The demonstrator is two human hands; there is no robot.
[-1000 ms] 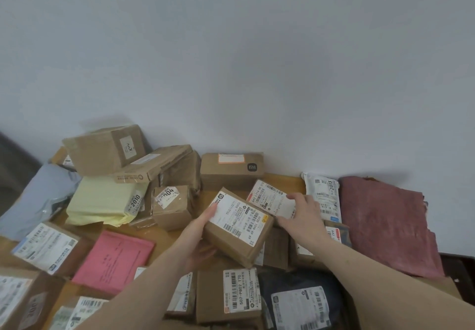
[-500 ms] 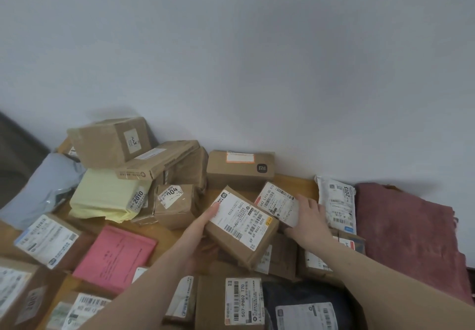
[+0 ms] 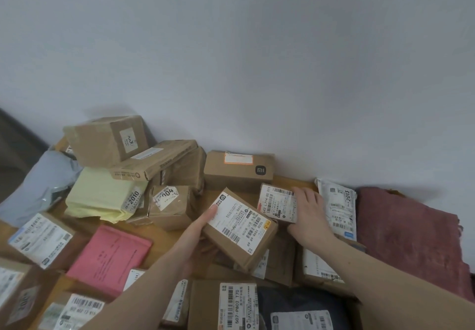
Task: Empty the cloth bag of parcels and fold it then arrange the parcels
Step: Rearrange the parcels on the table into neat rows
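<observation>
Nearest the camera, the left hand (image 3: 198, 237) is gripping a brown cardboard box (image 3: 239, 229) by its left edge, thumb on the label, and is holding it tilted over other parcels on the bench (image 3: 164, 237). Just beyond, the right hand (image 3: 308, 214) is lying flat, fingers straight, on a small labelled box (image 3: 276, 202). Both look stiff and light; taking them by opposite edges should suit. Far right, the folded red cloth bag (image 3: 408, 237) is lying against the wall (image 3: 257, 59).
</observation>
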